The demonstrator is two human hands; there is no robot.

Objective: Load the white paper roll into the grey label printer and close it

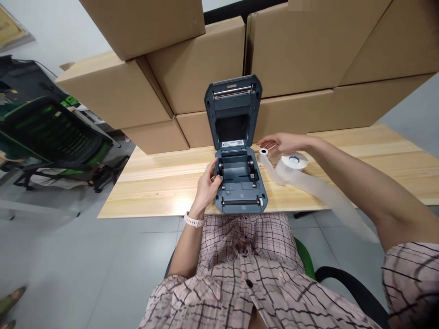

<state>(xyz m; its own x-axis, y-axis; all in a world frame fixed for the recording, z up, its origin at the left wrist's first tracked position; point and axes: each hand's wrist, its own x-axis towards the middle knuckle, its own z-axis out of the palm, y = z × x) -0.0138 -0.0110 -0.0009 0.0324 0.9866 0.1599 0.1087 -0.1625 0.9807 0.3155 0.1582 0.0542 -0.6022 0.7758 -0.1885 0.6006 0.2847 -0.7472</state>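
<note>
A grey label printer (238, 183) stands on the wooden table (161, 183) with its lid (233, 109) swung up and its roll bay bare. My left hand (207, 185) grips the printer's left side, thumb on the left roll holder. My right hand (279, 142) hovers just right of the printer, fingers stretched out over a small white roll core (263, 152). A larger white label roll (291, 165) lies on the table beside it, and a long paper strip (329, 196) trails from it over the table edge toward my lap.
Large cardboard boxes (302, 59) are stacked along the back of the table, right behind the printer. A green and black chair (55, 137) stands to the left on the grey tiled floor. My own chair's black armrest (353, 290) shows at lower right.
</note>
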